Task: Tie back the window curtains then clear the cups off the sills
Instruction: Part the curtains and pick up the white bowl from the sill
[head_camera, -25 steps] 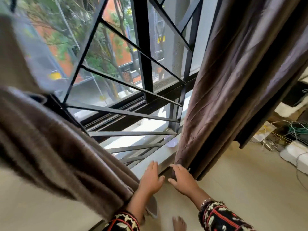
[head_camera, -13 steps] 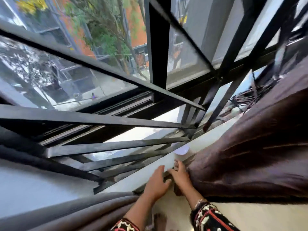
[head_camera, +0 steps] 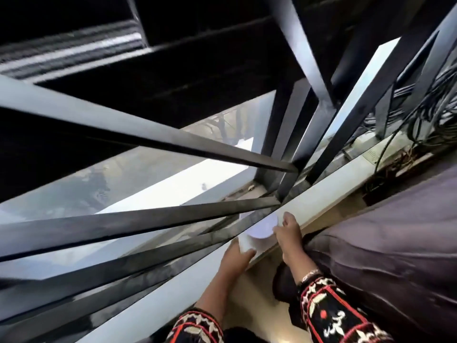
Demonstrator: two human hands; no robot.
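A white paper cup (head_camera: 258, 232) stands tilted on the white window sill (head_camera: 324, 188), just inside the black window grille (head_camera: 173, 144). My right hand (head_camera: 289, 233) pinches the cup's rim from the right. My left hand (head_camera: 236, 258) holds the lower side of the cup from the near side. The brown curtain (head_camera: 385, 243) hangs bunched on the right, against my right forearm. Both sleeves carry a black, red and cream pattern.
Slanted black bars of the grille cross just above and behind the cup. A tangle of dark cables (head_camera: 430, 107) lies on the sill at the far right. The beige floor (head_camera: 262, 305) shows between my arms.
My head has dropped much closer to the sill. Both hands have moved forward from the sill's edge onto the white cup, and now grip it.
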